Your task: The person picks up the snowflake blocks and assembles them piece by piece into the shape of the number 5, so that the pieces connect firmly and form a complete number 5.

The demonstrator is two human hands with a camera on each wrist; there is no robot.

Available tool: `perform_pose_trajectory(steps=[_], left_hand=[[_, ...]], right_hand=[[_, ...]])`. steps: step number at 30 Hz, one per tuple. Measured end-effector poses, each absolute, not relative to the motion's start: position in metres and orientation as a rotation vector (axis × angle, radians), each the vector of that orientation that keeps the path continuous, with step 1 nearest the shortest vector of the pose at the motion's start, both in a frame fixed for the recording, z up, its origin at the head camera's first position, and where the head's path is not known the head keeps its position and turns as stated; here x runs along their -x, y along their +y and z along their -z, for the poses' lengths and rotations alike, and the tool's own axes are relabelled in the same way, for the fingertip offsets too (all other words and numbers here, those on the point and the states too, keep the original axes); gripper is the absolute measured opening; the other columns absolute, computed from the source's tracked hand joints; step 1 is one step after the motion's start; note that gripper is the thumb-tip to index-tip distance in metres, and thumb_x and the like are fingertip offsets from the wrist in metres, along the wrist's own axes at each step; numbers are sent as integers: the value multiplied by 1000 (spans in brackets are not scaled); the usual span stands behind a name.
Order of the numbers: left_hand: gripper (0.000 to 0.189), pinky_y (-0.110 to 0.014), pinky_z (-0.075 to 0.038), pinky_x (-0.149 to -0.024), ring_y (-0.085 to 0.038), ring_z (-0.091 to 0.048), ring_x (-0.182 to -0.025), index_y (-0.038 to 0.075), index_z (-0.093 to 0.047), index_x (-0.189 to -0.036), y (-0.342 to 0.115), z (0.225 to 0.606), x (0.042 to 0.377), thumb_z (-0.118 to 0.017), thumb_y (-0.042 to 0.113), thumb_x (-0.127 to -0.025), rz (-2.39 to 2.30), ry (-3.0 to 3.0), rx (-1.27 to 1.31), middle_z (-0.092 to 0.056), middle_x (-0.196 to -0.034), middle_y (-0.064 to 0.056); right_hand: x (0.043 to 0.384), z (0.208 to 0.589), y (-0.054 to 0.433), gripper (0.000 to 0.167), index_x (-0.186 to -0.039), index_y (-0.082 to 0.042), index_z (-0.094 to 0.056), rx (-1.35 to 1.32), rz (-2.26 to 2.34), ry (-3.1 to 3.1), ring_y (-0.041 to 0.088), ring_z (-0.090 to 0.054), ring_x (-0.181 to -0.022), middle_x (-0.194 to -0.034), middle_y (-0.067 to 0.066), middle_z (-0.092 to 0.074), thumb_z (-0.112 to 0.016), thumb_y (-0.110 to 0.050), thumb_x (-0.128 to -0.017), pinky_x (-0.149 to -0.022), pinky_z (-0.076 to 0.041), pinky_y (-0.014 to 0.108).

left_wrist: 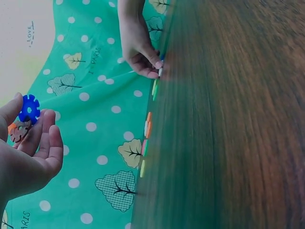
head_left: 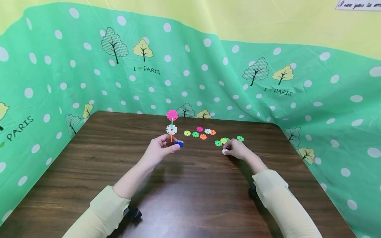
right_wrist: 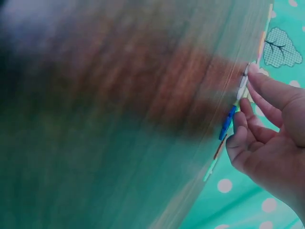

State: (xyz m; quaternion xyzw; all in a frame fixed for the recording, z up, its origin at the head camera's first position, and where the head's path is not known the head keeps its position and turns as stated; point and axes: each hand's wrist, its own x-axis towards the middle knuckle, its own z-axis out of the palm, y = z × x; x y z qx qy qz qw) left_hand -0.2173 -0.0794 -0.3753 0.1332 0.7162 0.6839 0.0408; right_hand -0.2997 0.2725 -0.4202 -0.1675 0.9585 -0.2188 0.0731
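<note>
My left hand (head_left: 156, 152) holds a stack of notched plastic snowflake discs above the table, left of centre. In it a pink disc (head_left: 172, 115) is topmost, over an edge-on green piece, a white disc (head_left: 171, 129) and an edge-on orange piece. A blue disc (left_wrist: 34, 115) and a brown disc (left_wrist: 19, 133) sit at the bottom, by the thumb and fingers. On the right, my right hand (head_left: 238, 149) pinches a loose white disc (right_wrist: 242, 88) at the tabletop. Beyond that hand, a blue disc (right_wrist: 227, 123) lies near its curled fingers.
Loose discs lie across the back of the brown table (head_left: 184, 185): a yellow one (head_left: 187, 133), a green one (head_left: 195, 134), a pink one (head_left: 199, 129) and an orange one (head_left: 203, 136) among them. More green discs (head_left: 218, 143) lie beside my right hand. A green dotted curtain (head_left: 190, 86) hangs behind.
</note>
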Motion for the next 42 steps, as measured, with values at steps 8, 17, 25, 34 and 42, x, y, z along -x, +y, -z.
perform_pose_trajectory(steps=[8,17,25,34,42], left_hand=[[28,-26,-54,-73,-23,-61,-85,4,-63,-104,-82,377,218,-74,19,-83,-2095,2187,-381,-72,-104,-6],[28,-28,-54,-73,-15,-60,-81,6,-63,-105,-82,376,217,-73,20,-83,-2076,2200,-378,-71,-101,-6],[29,-27,-54,-77,-21,-61,-89,4,-62,-106,-77,372,214,-73,19,-84,-2080,2153,-444,-70,-108,-8],[28,-38,-54,-82,-20,-62,-85,5,-63,-105,-66,363,208,-73,19,-83,-2105,2151,-431,-71,-103,-8],[28,-38,-54,-82,-22,-63,-85,3,-64,-106,-59,361,205,-73,18,-84,-2144,2131,-432,-70,-101,-8]], right_hand=[[297,420,273,22,-102,-2,-62,538,668,2819,18,-51,-79,-87,7,-59,-71,-9,-84,-69,-43,31],[288,412,272,11,-91,-3,-66,520,944,2774,17,-55,-68,-80,6,-61,-70,-11,-85,-59,-51,31],[259,379,240,19,-97,-6,-65,512,1376,2763,26,-64,-62,-80,11,-66,-71,-19,-85,-53,-56,35],[214,339,184,21,-104,4,-64,588,1790,2593,26,-67,-66,-86,24,-66,-69,-3,-85,-62,-58,38],[202,346,160,28,-110,7,-61,730,2043,2399,21,-68,-66,-89,27,-64,-69,-1,-84,-63,-58,38]])
